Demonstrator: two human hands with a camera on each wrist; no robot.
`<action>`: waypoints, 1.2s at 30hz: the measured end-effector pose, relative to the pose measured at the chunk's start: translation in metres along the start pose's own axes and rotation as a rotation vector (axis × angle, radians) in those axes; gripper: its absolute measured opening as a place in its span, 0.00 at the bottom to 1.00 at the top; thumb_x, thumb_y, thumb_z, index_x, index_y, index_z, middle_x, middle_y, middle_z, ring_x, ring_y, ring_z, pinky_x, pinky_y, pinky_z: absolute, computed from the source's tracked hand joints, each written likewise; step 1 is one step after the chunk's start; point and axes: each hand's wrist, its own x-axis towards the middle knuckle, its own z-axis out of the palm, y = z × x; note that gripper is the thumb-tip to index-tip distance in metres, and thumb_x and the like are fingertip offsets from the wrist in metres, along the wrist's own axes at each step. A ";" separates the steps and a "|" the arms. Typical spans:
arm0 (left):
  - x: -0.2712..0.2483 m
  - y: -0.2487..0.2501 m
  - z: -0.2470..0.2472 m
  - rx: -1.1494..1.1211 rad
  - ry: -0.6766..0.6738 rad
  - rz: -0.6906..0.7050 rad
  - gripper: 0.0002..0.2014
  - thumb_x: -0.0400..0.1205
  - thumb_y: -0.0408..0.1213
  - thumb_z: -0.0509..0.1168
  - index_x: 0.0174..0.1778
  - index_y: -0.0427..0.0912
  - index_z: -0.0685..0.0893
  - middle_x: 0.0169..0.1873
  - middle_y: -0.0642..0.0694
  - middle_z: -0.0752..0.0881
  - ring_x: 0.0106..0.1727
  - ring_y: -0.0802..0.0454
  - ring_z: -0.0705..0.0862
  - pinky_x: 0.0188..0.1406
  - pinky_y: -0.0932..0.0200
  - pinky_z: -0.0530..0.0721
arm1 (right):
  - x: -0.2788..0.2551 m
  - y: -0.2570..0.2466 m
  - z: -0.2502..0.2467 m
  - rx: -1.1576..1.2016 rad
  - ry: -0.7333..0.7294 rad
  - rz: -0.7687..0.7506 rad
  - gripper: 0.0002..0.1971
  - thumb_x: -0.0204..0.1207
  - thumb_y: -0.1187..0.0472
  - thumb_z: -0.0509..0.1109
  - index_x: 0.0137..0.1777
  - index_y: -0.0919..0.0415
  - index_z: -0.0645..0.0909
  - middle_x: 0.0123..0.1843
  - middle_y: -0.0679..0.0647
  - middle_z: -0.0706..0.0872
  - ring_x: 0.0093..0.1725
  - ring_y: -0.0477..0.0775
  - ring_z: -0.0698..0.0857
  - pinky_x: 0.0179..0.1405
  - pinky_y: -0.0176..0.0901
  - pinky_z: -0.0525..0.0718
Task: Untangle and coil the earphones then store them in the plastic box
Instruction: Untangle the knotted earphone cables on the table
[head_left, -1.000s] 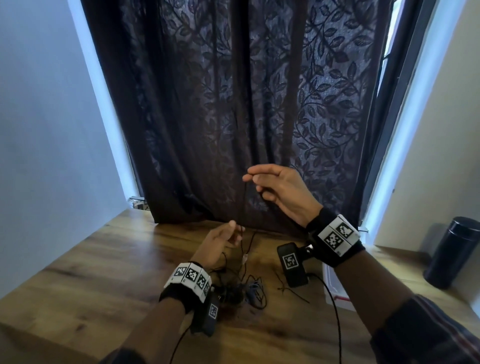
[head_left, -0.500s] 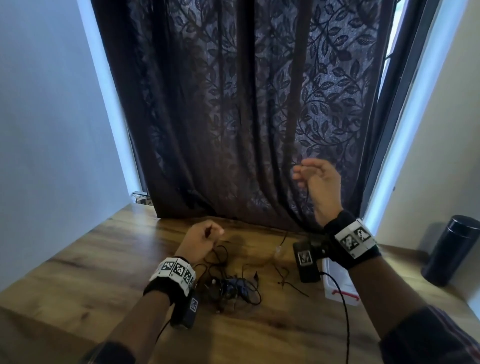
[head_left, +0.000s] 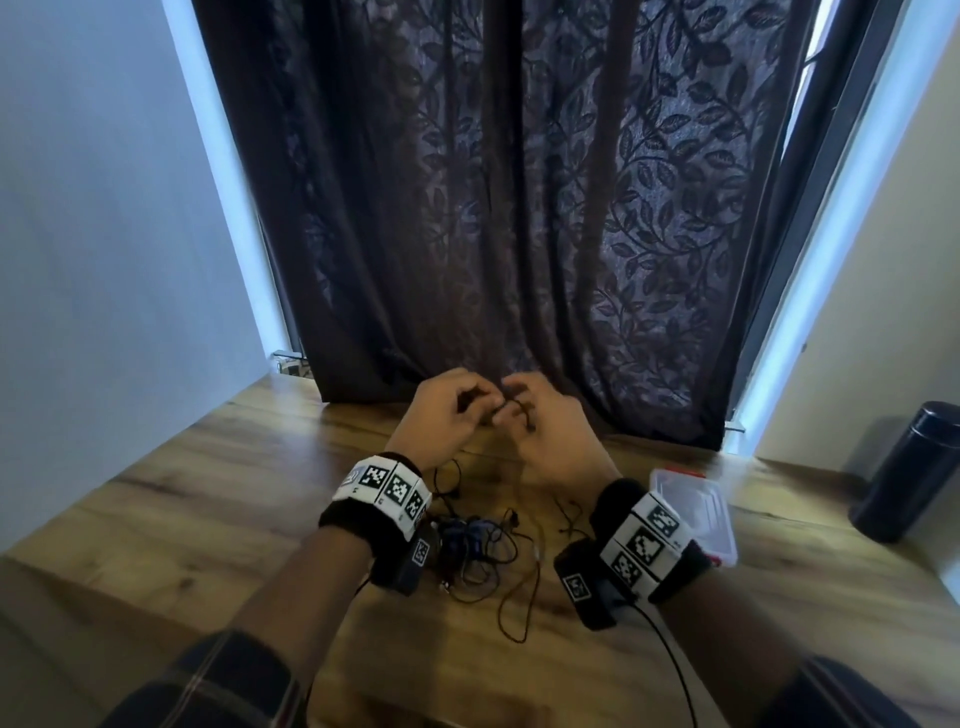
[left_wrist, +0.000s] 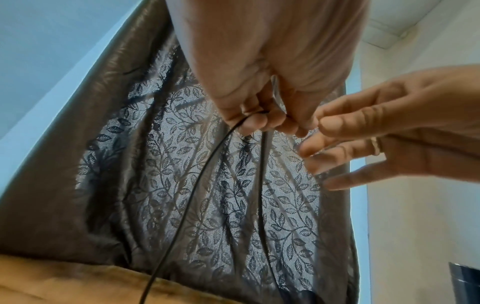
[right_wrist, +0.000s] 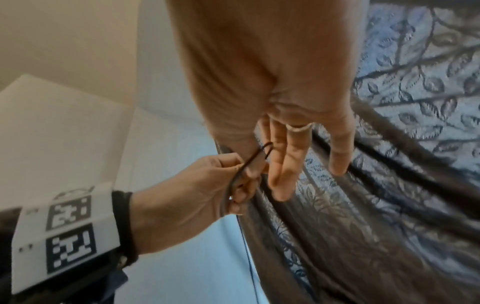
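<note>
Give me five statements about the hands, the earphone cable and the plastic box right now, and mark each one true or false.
1. The left hand pinches the earphone cable. True.
2. The right hand rests flat on the table. False: it is raised, its fingers meeting the left hand at a cable loop.
3. The plastic box sits on the table to the person's right. True.
4. All the earphone cable is coiled inside the box. False: a tangle lies on the table between the wrists.
5. A dark cylindrical container stands left of the hands. False: it stands at the far right.
</note>
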 end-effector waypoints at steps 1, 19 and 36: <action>-0.001 0.000 0.000 -0.007 0.003 -0.008 0.03 0.81 0.34 0.71 0.46 0.41 0.91 0.42 0.48 0.88 0.43 0.60 0.84 0.46 0.70 0.79 | 0.002 0.000 -0.001 0.066 0.030 0.000 0.12 0.84 0.63 0.69 0.65 0.54 0.80 0.47 0.49 0.90 0.48 0.47 0.91 0.55 0.50 0.90; -0.041 -0.036 0.004 -0.181 -0.206 -0.273 0.13 0.86 0.48 0.63 0.38 0.48 0.85 0.29 0.53 0.83 0.32 0.57 0.80 0.38 0.55 0.78 | -0.025 0.040 0.039 0.047 -0.058 -0.037 0.27 0.81 0.58 0.75 0.78 0.57 0.73 0.72 0.48 0.81 0.72 0.43 0.78 0.72 0.41 0.76; -0.050 -0.006 0.012 -0.773 -0.212 -0.471 0.14 0.88 0.23 0.53 0.62 0.37 0.80 0.33 0.49 0.85 0.30 0.59 0.78 0.30 0.66 0.75 | -0.026 0.038 0.056 0.149 -0.325 0.068 0.11 0.86 0.70 0.61 0.53 0.59 0.84 0.40 0.52 0.88 0.38 0.43 0.83 0.43 0.37 0.79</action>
